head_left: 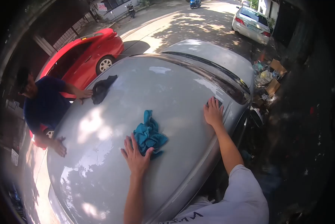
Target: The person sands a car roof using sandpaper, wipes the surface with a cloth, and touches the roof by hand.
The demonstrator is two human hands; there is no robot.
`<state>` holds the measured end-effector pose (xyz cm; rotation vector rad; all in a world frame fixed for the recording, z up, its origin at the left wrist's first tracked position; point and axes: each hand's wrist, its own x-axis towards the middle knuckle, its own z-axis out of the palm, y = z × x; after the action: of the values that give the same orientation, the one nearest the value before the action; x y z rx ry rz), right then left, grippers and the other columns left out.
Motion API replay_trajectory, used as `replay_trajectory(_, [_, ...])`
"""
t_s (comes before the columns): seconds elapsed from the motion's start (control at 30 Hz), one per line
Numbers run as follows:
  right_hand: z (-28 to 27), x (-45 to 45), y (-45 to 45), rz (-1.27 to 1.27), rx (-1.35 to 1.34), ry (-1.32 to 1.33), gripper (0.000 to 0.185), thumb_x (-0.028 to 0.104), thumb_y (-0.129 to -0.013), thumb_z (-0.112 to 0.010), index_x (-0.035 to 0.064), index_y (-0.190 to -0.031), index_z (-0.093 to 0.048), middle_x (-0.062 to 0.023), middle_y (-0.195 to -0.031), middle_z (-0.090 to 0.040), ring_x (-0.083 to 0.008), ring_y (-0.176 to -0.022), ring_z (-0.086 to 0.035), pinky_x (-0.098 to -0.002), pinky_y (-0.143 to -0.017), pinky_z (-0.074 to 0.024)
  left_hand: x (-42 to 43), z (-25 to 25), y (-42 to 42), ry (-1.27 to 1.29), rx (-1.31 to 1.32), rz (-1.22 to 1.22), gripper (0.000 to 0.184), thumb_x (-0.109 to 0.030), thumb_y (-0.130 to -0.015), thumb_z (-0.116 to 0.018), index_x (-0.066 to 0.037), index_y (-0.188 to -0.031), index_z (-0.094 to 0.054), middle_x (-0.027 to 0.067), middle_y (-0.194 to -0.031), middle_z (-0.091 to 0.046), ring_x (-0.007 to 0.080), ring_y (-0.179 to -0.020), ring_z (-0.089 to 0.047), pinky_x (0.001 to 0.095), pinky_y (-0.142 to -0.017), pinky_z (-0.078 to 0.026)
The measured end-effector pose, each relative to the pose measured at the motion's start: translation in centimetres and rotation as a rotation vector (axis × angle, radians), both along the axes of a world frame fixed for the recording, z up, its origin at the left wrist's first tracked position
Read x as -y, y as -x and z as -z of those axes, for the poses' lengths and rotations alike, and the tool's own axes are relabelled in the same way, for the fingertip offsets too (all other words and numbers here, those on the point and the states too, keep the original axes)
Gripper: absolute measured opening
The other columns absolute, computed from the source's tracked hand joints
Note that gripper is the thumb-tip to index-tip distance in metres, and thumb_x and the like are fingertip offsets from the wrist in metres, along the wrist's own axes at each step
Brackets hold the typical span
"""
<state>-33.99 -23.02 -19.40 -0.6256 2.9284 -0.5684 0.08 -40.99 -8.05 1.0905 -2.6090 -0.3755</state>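
Observation:
A silver-grey car roof spreads out in front of me, with pale, uneven patches and bright sun spots on it. My left hand rests on the roof with its fingers spread, beside a crumpled teal cloth; the fingertips are close to the cloth's edge. Farther right, near the windshield side, my right hand presses down on a small dark pad, mostly hidden under the fingers. What kind of pad it is cannot be made out.
Across the roof, a person in a dark shirt has both hands at the roof edge, near a black cloth. Behind stands a red car. A silver car is parked ahead, and trash with cardboard lies to the right.

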Motion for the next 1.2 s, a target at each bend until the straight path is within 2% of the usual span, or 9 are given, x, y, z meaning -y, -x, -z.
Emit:
replay_trajectory(0.07, [1.0, 1.1, 3.8, 0.086, 0.033, -0.014, 0.065, 0.045, -0.102, -0.033, 0.0036, -0.152, -0.027, -0.01, -0.162, -0.021, -0.0305, -0.149, -0.017, -0.0635, -0.116, -0.011, -0.1, 0.3, 6.8, 0.024, -0.132, 0.027, 0.1, -0.067, -0.073, -0.071, -0.016, -0.151, -0.034, 0.0199, -0.153, -0.032, 0.0416, -0.143, -0.026, 0.0611, -0.114, -0.018])
replay_trajectory(0.17, [1.3, 2.5, 6.3, 0.156, 0.058, -0.016, 0.065, 0.045, -0.102, -0.033, 0.0046, -0.152, -0.029, -0.0098, -0.162, -0.021, -0.03, -0.15, -0.017, -0.0646, -0.115, -0.0117, -0.5, 1.6, 13.8, 0.098, -0.188, 0.255, 0.066, -0.047, -0.064, -0.086, -0.01, -0.112, -0.062, 0.0159, -0.142, -0.047, 0.0412, -0.132, -0.041, 0.0547, -0.104, -0.037])
replay_trajectory(0.37, [0.4, 1.8, 6.0, 0.178, 0.099, 0.01, 0.066, 0.046, -0.101, -0.034, 0.0042, -0.152, -0.028, -0.0103, -0.162, -0.019, -0.0289, -0.15, -0.015, -0.0651, -0.116, -0.0099, -9.6, 4.2, 23.1, -0.055, 0.126, 1.002, 0.027, -0.023, -0.065, -0.076, -0.01, -0.08, -0.057, 0.0068, -0.093, -0.063, 0.0301, -0.094, -0.063, 0.0437, -0.078, -0.051])
replay_trajectory(0.5, [0.9, 2.0, 6.3, 0.137, 0.111, 0.028, 0.067, 0.047, -0.101, -0.036, 0.0034, -0.151, -0.029, -0.0111, -0.162, -0.02, -0.0291, -0.15, -0.017, -0.065, -0.115, -0.0097, -0.2, 3.1, 29.9, -0.056, -0.033, 0.478, 0.024, -0.024, -0.073, -0.074, -0.009, -0.091, -0.068, 0.0109, -0.097, -0.069, 0.034, -0.088, -0.067, 0.044, -0.075, -0.054])
replay_trajectory(0.63, [0.7, 2.2, 7.4, 0.125, 0.124, 0.047, 0.069, 0.048, -0.101, -0.036, 0.0029, -0.152, -0.027, -0.0112, -0.161, -0.021, -0.0295, -0.15, -0.017, -0.0648, -0.115, -0.0099, 12.9, -0.3, 21.8, 0.139, 0.08, 0.098, 0.038, -0.025, -0.071, -0.078, -0.006, -0.103, -0.068, 0.0136, -0.104, -0.069, 0.037, -0.095, -0.065, 0.0449, -0.081, -0.053])
replay_trajectory(0.73, [1.9, 3.3, 11.1, 0.096, 0.116, 0.092, 0.071, 0.048, -0.1, -0.036, 0.0015, -0.152, -0.025, -0.0119, -0.161, -0.022, -0.0304, -0.15, -0.016, -0.0645, -0.116, -0.0094, 15.6, -0.3, 10.5, 0.212, -0.131, 0.104, 0.027, -0.013, -0.069, -0.075, -0.003, -0.086, -0.056, 0.0147, -0.087, -0.059, 0.0384, -0.083, -0.06, 0.045, -0.072, -0.047])
replay_trajectory(0.87, [0.6, 13.1, 9.4, 0.172, 0.052, 0.07, 0.073, 0.05, -0.099, -0.039, -0.0021, -0.15, -0.03, -0.0155, -0.16, -0.024, -0.0334, -0.149, -0.017, -0.0625, -0.116, -0.0095, 11.2, -1.5, 4.2, 0.16, -0.165, 0.032, 0.034, -0.014, -0.073, -0.076, -0.003, -0.095, -0.054, 0.0137, -0.1, -0.058, 0.0362, -0.097, -0.056, 0.0452, -0.085, -0.044])
replay_trajectory(1.07, [-5.5, 25.4, -12.2, -0.94, -0.151, 0.374, 0.079, 0.059, -0.096, -0.042, -0.0013, -0.145, -0.039, -0.017, -0.155, -0.034, -0.0335, -0.146, -0.026, -0.0581, -0.116, -0.0188, 13.2, -2.3, 1.3, -0.051, -0.176, -0.055, 0.046, -0.018, -0.077, -0.077, -0.003, -0.115, -0.056, 0.0161, -0.117, -0.061, 0.037, -0.112, -0.056, 0.0439, -0.097, -0.042])
replay_trajectory(1.2, [-4.4, 25.5, -4.2, -0.935, -0.169, 0.291, 0.085, 0.066, -0.093, -0.041, 0.0, -0.146, -0.038, -0.0153, -0.156, -0.032, -0.0302, -0.147, -0.024, -0.057, -0.116, -0.0184, 14.9, -5.2, -10.9, -0.021, -0.122, -0.409, 0.053, -0.012, -0.079, -0.074, -0.003, -0.127, -0.054, 0.016, -0.122, -0.061, 0.0313, -0.116, -0.056, 0.0408, -0.102, -0.04])
